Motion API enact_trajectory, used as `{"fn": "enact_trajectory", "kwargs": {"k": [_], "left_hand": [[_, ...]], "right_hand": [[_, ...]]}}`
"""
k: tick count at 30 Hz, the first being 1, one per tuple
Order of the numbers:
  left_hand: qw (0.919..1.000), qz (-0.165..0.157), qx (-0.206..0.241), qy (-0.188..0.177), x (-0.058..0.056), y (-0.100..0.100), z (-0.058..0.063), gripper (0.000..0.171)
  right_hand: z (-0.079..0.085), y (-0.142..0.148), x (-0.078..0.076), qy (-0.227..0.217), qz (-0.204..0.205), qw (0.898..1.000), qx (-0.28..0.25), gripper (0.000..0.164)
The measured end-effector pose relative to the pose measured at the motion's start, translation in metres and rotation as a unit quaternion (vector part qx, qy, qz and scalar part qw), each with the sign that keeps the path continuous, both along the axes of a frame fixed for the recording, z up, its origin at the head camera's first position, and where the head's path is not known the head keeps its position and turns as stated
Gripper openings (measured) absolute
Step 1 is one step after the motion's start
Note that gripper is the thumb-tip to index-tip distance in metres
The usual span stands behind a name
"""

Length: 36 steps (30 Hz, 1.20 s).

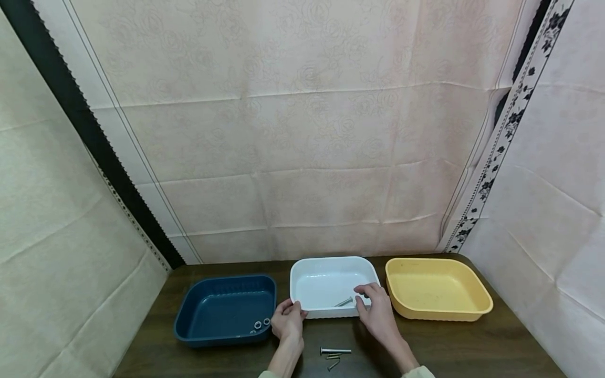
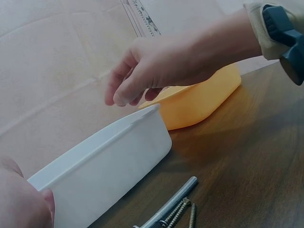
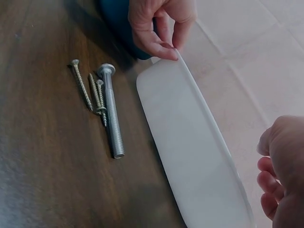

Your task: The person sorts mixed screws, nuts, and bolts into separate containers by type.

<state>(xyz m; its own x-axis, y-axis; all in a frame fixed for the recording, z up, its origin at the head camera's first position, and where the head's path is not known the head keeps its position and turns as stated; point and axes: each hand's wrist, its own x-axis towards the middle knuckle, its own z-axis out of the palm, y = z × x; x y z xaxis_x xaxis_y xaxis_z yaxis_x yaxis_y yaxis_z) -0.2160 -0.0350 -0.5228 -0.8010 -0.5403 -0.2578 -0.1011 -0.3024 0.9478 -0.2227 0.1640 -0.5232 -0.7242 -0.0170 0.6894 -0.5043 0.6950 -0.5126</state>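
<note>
My left hand (image 1: 288,323) pinches the rim of the white tray (image 1: 326,313) at its front left corner; the right wrist view shows the thumb and finger on that corner. Over the tray's front right part hovers my right hand (image 1: 378,312), fingers loosely bent and thumb apart, with nothing visible between them. Inside the white tray lies a bolt (image 1: 344,302), near the front wall. On the table before the tray are a large bolt (image 3: 112,114) and several screws (image 3: 81,85) beside it.
A blue tray (image 1: 222,340) with a few nuts (image 1: 257,325) in its front right corner stands at left. To the right is a yellow tray (image 1: 439,314). Patterned cloth (image 1: 307,157) hangs behind the wooden table (image 1: 472,346) and along both sides.
</note>
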Motion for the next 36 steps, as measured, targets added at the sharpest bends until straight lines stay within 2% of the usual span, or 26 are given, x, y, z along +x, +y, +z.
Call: {"fn": "enact_trajectory", "kwargs": {"k": [5, 11, 15, 21, 27, 33, 36], "left_hand": [[1.0, 0.003, -0.002, -0.006, -0.001, 0.0, -0.001, 0.024], [1.0, 0.003, -0.003, -0.006, -0.001, 0.0, -0.001, 0.023], [0.9999, 0.002, -0.004, -0.009, -0.001, 0.0, -0.001, 0.023], [0.9999, -0.001, -0.007, -0.012, -0.001, 0.0, -0.002, 0.024], [0.9999, -0.002, -0.005, -0.009, -0.001, 0.0, -0.002, 0.025], [1.0, 0.001, -0.005, -0.007, -0.001, 0.0, -0.002, 0.025], [1.0, 0.001, -0.004, -0.008, 0.0, 0.0, -0.002, 0.025]], "right_hand": [[-0.001, 0.001, 0.008, 0.019, 0.011, 1.0, -0.018, 0.021], [-0.003, 0.0, 0.019, -0.007, 0.041, 0.998, -0.039, 0.019], [-0.006, -0.002, 0.026, -0.014, 0.059, 0.997, -0.041, 0.025], [-0.015, -0.004, 0.036, -0.048, 0.088, 0.994, -0.041, 0.032], [-0.023, -0.004, 0.041, -0.049, 0.114, 0.992, -0.029, 0.033], [-0.027, -0.003, 0.048, -0.117, 0.139, 0.983, -0.036, 0.024], [-0.03, -0.002, 0.051, -0.136, 0.152, 0.978, -0.036, 0.022]]}}
